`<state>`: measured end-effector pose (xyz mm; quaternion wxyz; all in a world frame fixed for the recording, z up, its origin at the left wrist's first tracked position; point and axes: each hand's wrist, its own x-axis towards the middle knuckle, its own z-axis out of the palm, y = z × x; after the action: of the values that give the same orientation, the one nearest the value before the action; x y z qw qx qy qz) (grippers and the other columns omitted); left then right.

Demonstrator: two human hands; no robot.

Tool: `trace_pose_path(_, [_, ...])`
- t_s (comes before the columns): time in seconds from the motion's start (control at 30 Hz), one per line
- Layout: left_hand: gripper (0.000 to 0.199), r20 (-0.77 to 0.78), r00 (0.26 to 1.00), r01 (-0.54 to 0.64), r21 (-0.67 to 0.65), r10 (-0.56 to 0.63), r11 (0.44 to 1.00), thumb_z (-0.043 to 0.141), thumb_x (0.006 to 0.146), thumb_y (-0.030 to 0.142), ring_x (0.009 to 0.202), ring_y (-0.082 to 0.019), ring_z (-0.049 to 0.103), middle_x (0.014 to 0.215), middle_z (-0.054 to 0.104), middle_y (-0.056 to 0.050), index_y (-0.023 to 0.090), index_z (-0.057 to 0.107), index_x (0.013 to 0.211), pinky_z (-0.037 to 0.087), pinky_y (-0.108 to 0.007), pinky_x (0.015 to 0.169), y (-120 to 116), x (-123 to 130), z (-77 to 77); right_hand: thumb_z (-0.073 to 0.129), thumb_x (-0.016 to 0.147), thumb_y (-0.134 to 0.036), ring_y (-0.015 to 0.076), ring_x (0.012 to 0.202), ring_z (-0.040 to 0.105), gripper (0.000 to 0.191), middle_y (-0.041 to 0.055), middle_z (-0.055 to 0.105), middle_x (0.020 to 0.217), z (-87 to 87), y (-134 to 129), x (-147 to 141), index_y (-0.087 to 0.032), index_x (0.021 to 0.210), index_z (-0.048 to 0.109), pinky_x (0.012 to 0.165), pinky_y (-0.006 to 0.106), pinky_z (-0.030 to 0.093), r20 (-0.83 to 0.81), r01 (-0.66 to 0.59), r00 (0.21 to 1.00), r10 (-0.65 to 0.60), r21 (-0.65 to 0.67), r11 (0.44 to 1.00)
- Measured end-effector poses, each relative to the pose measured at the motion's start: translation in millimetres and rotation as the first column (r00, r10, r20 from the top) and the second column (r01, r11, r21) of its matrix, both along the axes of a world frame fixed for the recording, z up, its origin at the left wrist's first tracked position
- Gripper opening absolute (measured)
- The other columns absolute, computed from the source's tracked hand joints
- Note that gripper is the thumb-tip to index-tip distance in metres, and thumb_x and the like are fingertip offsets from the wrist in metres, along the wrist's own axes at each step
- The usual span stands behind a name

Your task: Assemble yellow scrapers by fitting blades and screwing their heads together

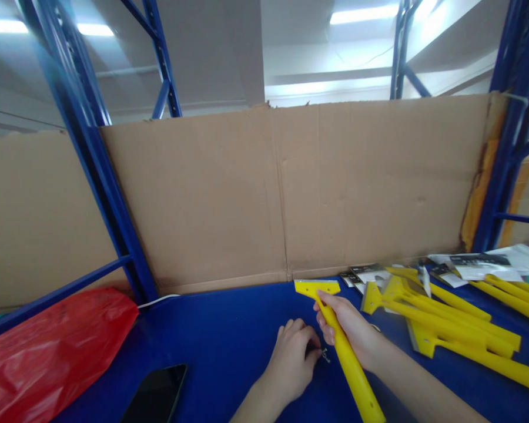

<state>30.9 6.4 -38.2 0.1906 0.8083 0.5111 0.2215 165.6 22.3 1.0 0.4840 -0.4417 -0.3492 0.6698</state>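
Note:
My right hand (346,326) is closed round the neck of a yellow scraper (351,367). Its wide head, with a pale blade strip along the top edge, points away from me, and its long handle slants down to the bottom edge. Just left of it, my left hand (293,355) rests low over the blue surface with curled fingers. Small metal screws (325,355) show at its thumb and fingertips; how many it holds is hidden. More yellow scrapers (445,320) lie in an overlapping pile to the right of my right hand.
A blue tabletop (220,346) spreads beneath everything. The black phone (156,393) lies at front left, near a red plastic bag (66,352). Black-and-white packets (485,267) lie at back right. Behind stands a cardboard panel (282,194) between blue metal posts (110,200).

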Motion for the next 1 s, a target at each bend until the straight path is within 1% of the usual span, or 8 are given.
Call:
trace_pose_path(0.13, [0.007, 0.12, 0.99, -0.064, -0.085, 0.074, 0.994, 0.062, 0.069, 0.014, 0.087, -0.023, 0.054, 0.088, 0.063, -0.005, 0.018, 0.065, 0.074, 0.036, -0.036, 0.081, 4, -3, -3.3, 0.048, 0.089, -0.037, 0.005, 0.029, 0.039, 0.026, -0.0058, 0.05, 0.045, -3.5, -2, -1, -0.018, 0.072, 0.051, 0.031, 0.016, 0.03, 0.042, -0.017, 0.999, 0.015, 0.03, 0.999])
trace_pose_path(0.23, [0.002, 0.367, 0.922, -0.067, -0.174, 0.128, 0.983, 0.064, 0.067, 0.016, 0.072, -0.018, 0.055, 0.074, 0.064, -0.003, 0.018, 0.065, 0.066, 0.039, -0.03, 0.069, 10, -10, -1.0, 0.046, 0.09, -0.036, 0.0052, 0.029, 0.039, 0.026, -0.0056, 0.051, 0.045, -5.4, -4, -2, -0.018, 0.072, 0.05, 0.031, 0.016, 0.031, 0.084, -0.03, 0.996, 0.025, 0.062, 0.998])
trace_pose_path(0.3, [0.006, 0.564, 0.801, -0.109, -0.196, 0.203, 0.974, 0.066, 0.068, 0.02, 0.064, -0.016, 0.054, 0.067, 0.064, -0.002, 0.017, 0.066, 0.063, 0.04, -0.027, 0.064, 13, -18, 6.6, 0.046, 0.09, -0.036, 0.0049, 0.03, 0.039, 0.025, -0.0061, 0.051, 0.045, -7.0, -6, -3, -0.018, 0.072, 0.05, 0.032, 0.016, 0.032, 0.114, -0.036, 0.993, 0.026, 0.078, 0.996])
trace_pose_path(0.37, [0.009, 0.712, 0.641, -0.219, -0.187, 0.286, 0.958, 0.071, 0.064, 0.025, 0.064, -0.015, 0.055, 0.064, 0.065, -0.002, 0.016, 0.068, 0.063, 0.041, -0.026, 0.066, 16, -26, 17.4, 0.045, 0.091, -0.036, 0.0049, 0.03, 0.039, 0.026, -0.0064, 0.05, 0.045, -9.3, -7, -6, -0.019, 0.073, 0.05, 0.032, 0.016, 0.032, 0.148, -0.044, 0.989, 0.031, 0.09, 0.995])
trace_pose_path(0.43, [0.014, 0.807, 0.508, -0.228, -0.21, 0.3, 0.951, 0.075, 0.06, 0.029, 0.065, -0.014, 0.055, 0.064, 0.066, -0.001, 0.016, 0.07, 0.064, 0.041, -0.025, 0.066, 17, -32, 27.5, 0.044, 0.091, -0.036, 0.0052, 0.029, 0.039, 0.027, -0.0064, 0.05, 0.043, -12.0, -8, -9, -0.019, 0.072, 0.051, 0.031, 0.016, 0.031, 0.187, -0.058, 0.982, 0.04, 0.095, 0.994])
trace_pose_path(0.5, [0.018, 0.842, 0.43, -0.195, -0.266, 0.327, 0.944, 0.079, 0.055, 0.029, 0.063, -0.013, 0.055, 0.062, 0.066, -0.001, 0.016, 0.071, 0.063, 0.041, -0.024, 0.064, 16, -35, 33.2, 0.045, 0.09, -0.037, 0.0057, 0.028, 0.039, 0.027, -0.0061, 0.05, 0.042, -14.3, -9, -12, -0.019, 0.071, 0.051, 0.029, 0.016, 0.03, 0.221, -0.074, 0.974, 0.052, 0.095, 0.993])
trace_pose_path(0.8, [0.014, 0.853, 0.419, -0.132, -0.281, 0.311, 0.95, 0.079, 0.056, 0.025, 0.067, -0.012, 0.057, 0.066, 0.068, -0.001, 0.015, 0.07, 0.062, 0.042, -0.023, 0.068, 12, -29, 27.0, 0.048, 0.085, -0.047, 0.006, 0.028, 0.04, 0.03, -0.007, 0.051, 0.042, -14.5, -15, -20, -0.019, 0.074, 0.05, 0.029, 0.016, 0.028, 0.361, -0.135, 0.931, 0.062, 0.181, 0.974])
trace_pose_path(1.0, [0.031, 0.884, 0.268, -0.003, -0.397, 0.383, 0.918, 0.081, 0.05, 0.018, 0.059, -0.008, 0.054, 0.065, 0.064, 0.003, 0.017, 0.066, 0.076, 0.04, -0.02, 0.058, 7, -28, 29.0, 0.047, 0.085, -0.049, 0.0062, 0.027, 0.039, 0.031, -0.0075, 0.05, 0.041, -15.4, -15, -22, -0.019, 0.076, 0.05, 0.03, 0.017, 0.028, 0.405, -0.158, 0.911, 0.074, 0.177, 0.972])
